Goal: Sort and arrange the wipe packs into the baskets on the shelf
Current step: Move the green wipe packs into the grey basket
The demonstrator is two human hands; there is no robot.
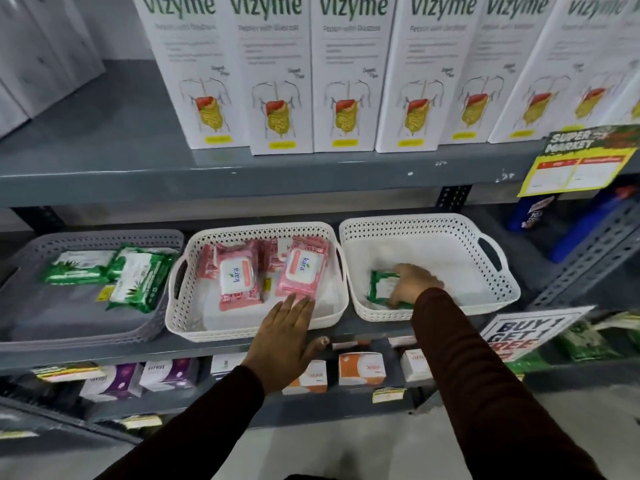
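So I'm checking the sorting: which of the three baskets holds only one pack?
The right-hand white basket: it holds a single green pack, under the right hand. The middle white basket holds several pink packs, the grey basket several green ones.

Three baskets (429, 233) abreast on shelf (104, 351), packs (239, 275) inside

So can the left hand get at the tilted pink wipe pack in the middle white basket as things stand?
Probably yes. The left hand is flat and empty at the front rim of the white perforated plastic basket, its fingers already at the near edge of the tilted pink wipe pack, with nothing between.
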